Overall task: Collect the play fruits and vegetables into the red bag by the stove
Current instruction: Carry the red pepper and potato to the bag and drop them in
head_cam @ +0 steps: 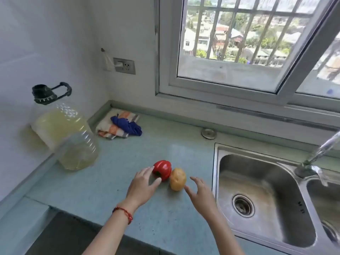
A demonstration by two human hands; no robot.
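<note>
Nothing looks bagged yet: the red pepper (162, 169) and yellow potato (177, 179) sit touching on the counter (114, 181), left hand (142, 184) and right hand (201, 193) spread open beside them, bag unseen.

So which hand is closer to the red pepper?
Left. The left hand has fingers touching the red pepper; the right hand is open beyond the potato, apart from the pepper.
</note>
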